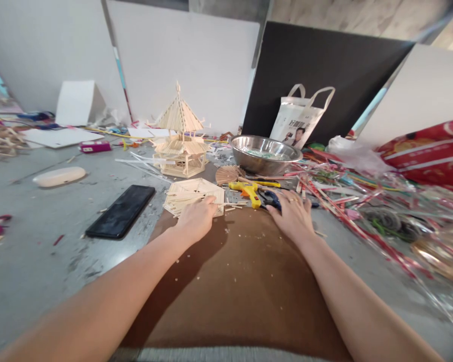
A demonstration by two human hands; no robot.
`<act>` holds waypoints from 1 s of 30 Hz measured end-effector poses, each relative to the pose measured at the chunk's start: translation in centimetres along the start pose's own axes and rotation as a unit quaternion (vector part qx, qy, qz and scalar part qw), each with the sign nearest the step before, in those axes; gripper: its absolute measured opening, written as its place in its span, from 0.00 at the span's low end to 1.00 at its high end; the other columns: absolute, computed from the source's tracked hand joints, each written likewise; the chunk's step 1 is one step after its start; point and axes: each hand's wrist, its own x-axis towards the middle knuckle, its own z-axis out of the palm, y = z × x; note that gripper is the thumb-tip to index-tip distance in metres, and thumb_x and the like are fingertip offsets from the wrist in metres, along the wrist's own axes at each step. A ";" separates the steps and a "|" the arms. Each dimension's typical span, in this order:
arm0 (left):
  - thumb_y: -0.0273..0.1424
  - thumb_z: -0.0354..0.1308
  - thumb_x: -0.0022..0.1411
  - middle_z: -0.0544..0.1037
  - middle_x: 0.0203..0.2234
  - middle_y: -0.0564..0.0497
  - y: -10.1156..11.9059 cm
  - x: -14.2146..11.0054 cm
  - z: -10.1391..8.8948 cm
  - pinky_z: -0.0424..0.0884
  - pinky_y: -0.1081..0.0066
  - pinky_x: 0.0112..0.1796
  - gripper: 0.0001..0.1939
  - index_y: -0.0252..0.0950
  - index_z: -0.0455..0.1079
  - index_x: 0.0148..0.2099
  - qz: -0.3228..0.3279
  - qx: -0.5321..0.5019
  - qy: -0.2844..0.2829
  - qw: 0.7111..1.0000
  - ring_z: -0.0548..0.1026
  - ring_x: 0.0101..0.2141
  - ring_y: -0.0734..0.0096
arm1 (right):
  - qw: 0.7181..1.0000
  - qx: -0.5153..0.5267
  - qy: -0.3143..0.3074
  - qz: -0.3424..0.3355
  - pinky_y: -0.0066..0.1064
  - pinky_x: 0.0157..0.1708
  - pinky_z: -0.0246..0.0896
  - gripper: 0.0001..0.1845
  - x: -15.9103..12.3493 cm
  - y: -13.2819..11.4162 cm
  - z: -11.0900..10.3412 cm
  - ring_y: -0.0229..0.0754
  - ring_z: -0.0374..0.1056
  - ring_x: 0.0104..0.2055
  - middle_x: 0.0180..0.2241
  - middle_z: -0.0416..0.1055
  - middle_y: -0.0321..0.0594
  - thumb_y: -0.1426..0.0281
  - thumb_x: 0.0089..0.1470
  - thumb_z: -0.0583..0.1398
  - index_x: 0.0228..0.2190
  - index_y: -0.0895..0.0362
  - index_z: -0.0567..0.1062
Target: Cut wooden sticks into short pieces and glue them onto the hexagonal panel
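My left hand (196,218) rests with curled fingers on the near edge of a flat hexagonal panel of wooden sticks (192,193). My right hand (292,213) lies flat with fingers spread beside blue-handled scissors (271,197) and a yellow glue gun (249,191). Both hands reach across a brown board (241,281). A two-tier stick pagoda model (180,141) stands farther back. A small fan-shaped stick piece (226,174) lies by the bowl.
A black phone (121,211) lies to the left. A steel bowl (264,153) sits behind the glue gun, and a white tote bag (300,118) leans on a black board. Cellophane wrappers and red sticks (362,201) litter the right.
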 end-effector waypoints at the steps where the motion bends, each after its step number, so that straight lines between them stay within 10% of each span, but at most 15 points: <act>1: 0.26 0.41 0.56 0.63 0.44 0.47 0.0 0.1 0.1 0.64 0.69 0.33 0.13 0.35 0.66 0.35 0.002 0.011 -0.009 1.000 0.67 0.38 0.67 | 0.998 0.016 0.000 -0.053 0.47 0.49 0.32 0.23 -0.2 -0.9 -0.2 0.47 0.41 0.55 0.52 0.52 0.44 0.60 0.51 0.44 0.47 0.57 0.60; 6: 0.24 0.41 0.55 0.66 0.40 0.46 -0.3 0.7 0.3 0.64 0.70 0.35 0.12 0.35 0.66 0.35 0.011 0.009 -0.026 1.000 0.67 0.38 0.67 | 0.966 0.083 -0.059 -0.236 0.46 0.51 0.30 0.24 -1.0 -4.5 -0.8 0.44 0.38 0.56 0.54 0.49 0.41 0.58 0.53 0.41 0.48 0.55 0.59; 30: 0.30 0.41 0.57 0.71 0.32 0.50 0.6 -0.5 0.2 0.62 0.73 0.37 0.14 0.35 0.68 0.33 0.083 -0.144 0.001 0.986 0.68 0.35 0.73 | 0.955 0.123 -0.057 -0.263 0.40 0.50 0.36 0.15 -1.3 -4.2 -0.1 0.41 0.49 0.51 0.46 0.62 0.42 0.69 0.53 0.45 0.41 0.57 0.65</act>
